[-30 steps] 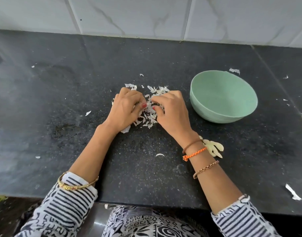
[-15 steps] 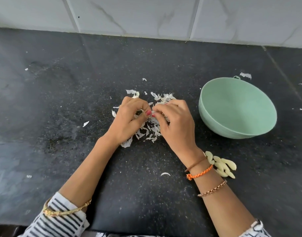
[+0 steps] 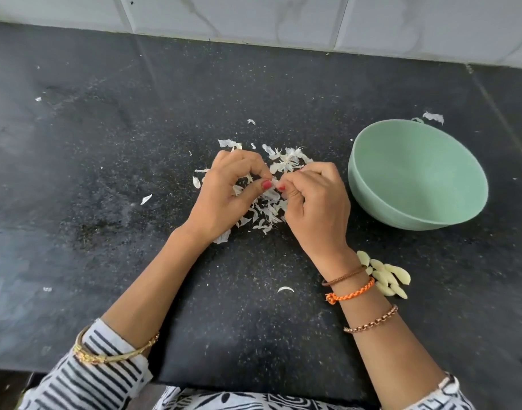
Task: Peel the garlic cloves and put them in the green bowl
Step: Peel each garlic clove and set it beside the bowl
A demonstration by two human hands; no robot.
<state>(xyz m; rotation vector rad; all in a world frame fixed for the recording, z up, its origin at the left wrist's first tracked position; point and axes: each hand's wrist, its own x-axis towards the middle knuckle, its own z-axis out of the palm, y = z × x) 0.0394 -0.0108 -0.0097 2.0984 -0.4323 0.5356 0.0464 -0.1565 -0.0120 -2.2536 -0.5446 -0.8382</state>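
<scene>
Currently, the person stands at the near edge of a black stone counter (image 3: 106,173), both forearms extended over it. The left hand (image 3: 224,193) and the right hand (image 3: 316,208) meet near the middle of the counter, thumbs tip to tip. The fingers of both hands are curled inward, and the two thumbs with their forefingers pinch a small pale garlic clove (image 3: 274,184) between them (only a sliver of it shows, so whether skin remains on it cannot be told). Directly beneath and behind the hands lies a scattered heap of white garlic skins (image 3: 268,211), resting on the counter; stray flakes lie farther out toward the left edge and the back edge.

The green bowl (image 3: 416,176) sits upright on the counter just beside the right hand, toward the right edge; its visible interior shows no cloves. A cluster of peeled cloves (image 3: 387,276) lies on the counter on the near side of the bowl, just beside the right wrist and partly hidden by it. The right wrist carries three bracelets (image 3: 351,294); the left forearm carries a gold bangle (image 3: 114,353) at a striped sleeve (image 3: 91,377). A tiled wall (image 3: 283,19) runs along the back edge.
</scene>
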